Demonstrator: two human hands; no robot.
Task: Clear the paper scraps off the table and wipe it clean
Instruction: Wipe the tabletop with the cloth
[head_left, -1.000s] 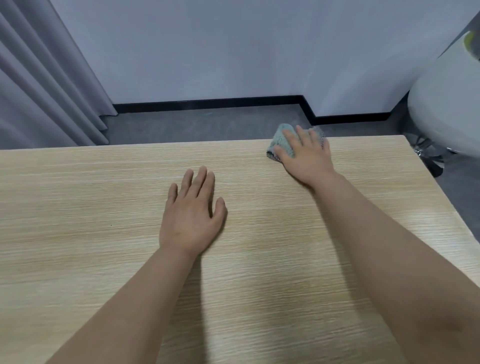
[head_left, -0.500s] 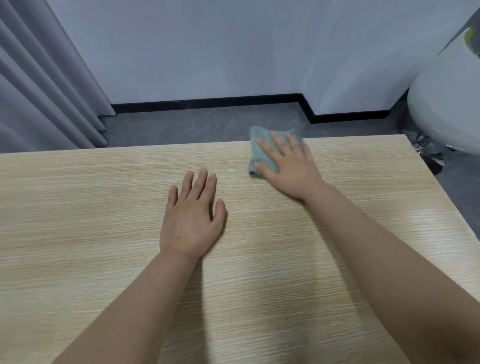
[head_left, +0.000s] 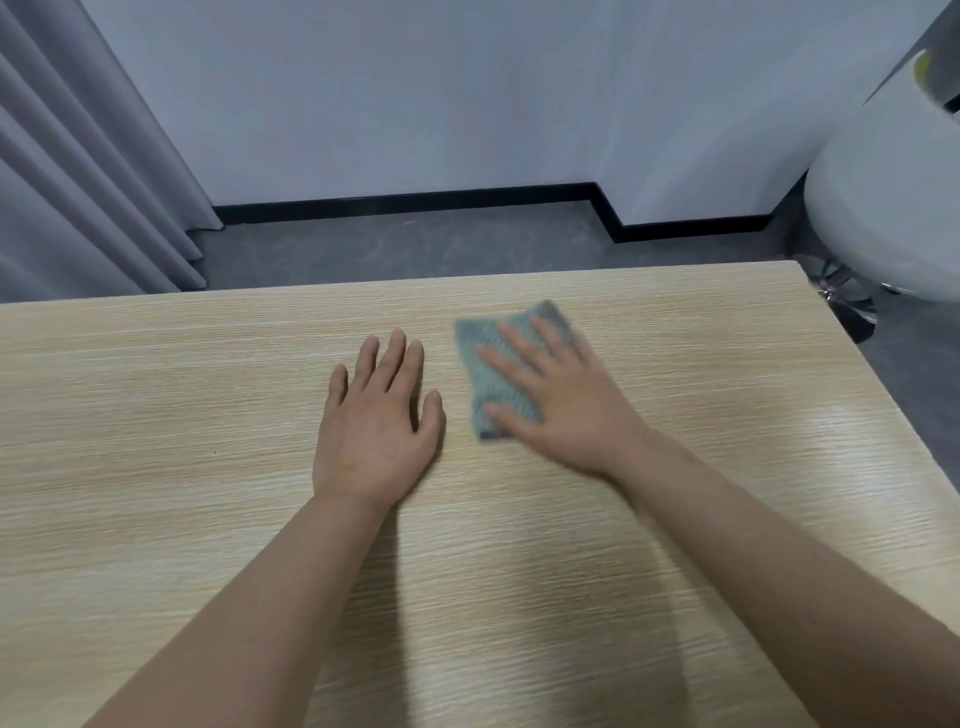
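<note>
**Wiping stroke: cloth control on the tabletop**

Scene, left to right: grey pleated curtain (head_left: 78, 171) at the far left; light wood-grain laminate table (head_left: 156, 467) across the view; left hand (head_left: 376, 415) flat on the surface near the centre, fingers straight and together, grasping nothing. Just to its right, apart from it by a narrow gap: folded grey-green knitted cloth (head_left: 491, 364), pinned under the right hand (head_left: 561, 400), fingers extended and spread over the cloth, pressing rather than clutching. Cloth and right hand blurred, consistent with motion. White rounded chair (head_left: 883, 208) beyond the right table edge. No paper scraps visible on the part of the table in view; scrap removal judged complete or outside the view.

Step in hand, as judged: wiping the surface.

Procedure for a good stroke:
- Keep palm and all fingers on the cloth; press evenly to prevent bunching or a fold slipping out.
- Run strokes along the grain, overlapping each pass.
- Lift or shift the left hand before the cloth reaches it; cover the patch beneath it.
- Carry strokes to the edges, including the glossy zone at the right.

Risk: cloth escaping the fingers near the far edge.
</note>
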